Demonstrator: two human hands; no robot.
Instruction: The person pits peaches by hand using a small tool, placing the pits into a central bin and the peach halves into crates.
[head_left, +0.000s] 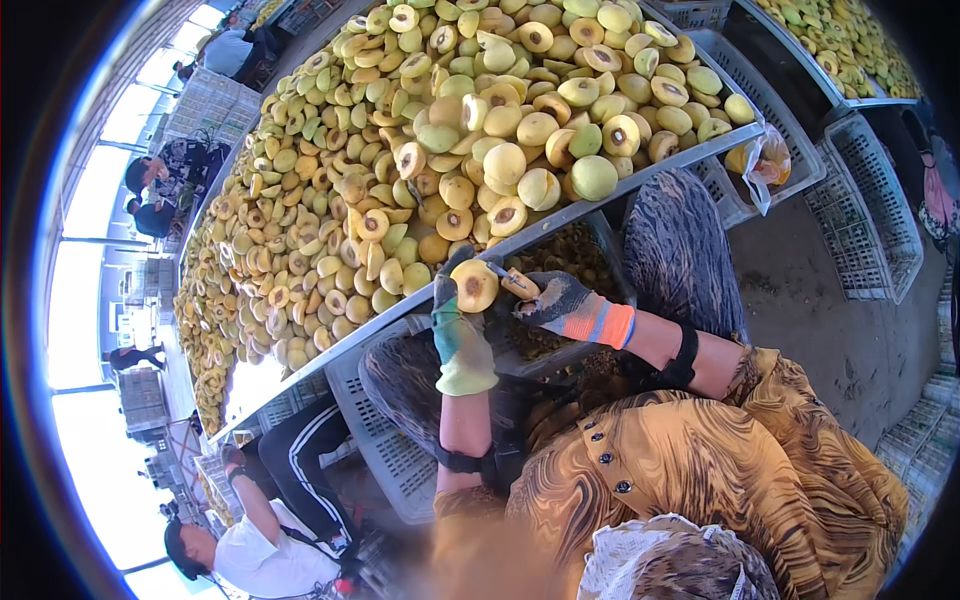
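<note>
My left hand (460, 337), in a green and yellow work glove with dark fingertips, holds a halved yellow peach (475, 286). The cut face with its brown pit cavity is turned up toward me. In my right hand (559, 306), gloved in dark grey with an orange cuff, is a small pitting tool (520, 283) with a wooden handle and a metal head. The tool's head is close to the peach's right edge; contact cannot be made out. Both hands are just off the rim of a metal-edged table (551, 226) heaped with halved peaches (390, 187).
Below my hands stands a crate of dark brown scraps (566, 259). A plastic crate (397, 442) is by my left knee, another crate (862, 210) on the floor at right. A plastic bag (761, 161) lies in a crate beyond my right knee. A co-worker (262, 547) sits at left.
</note>
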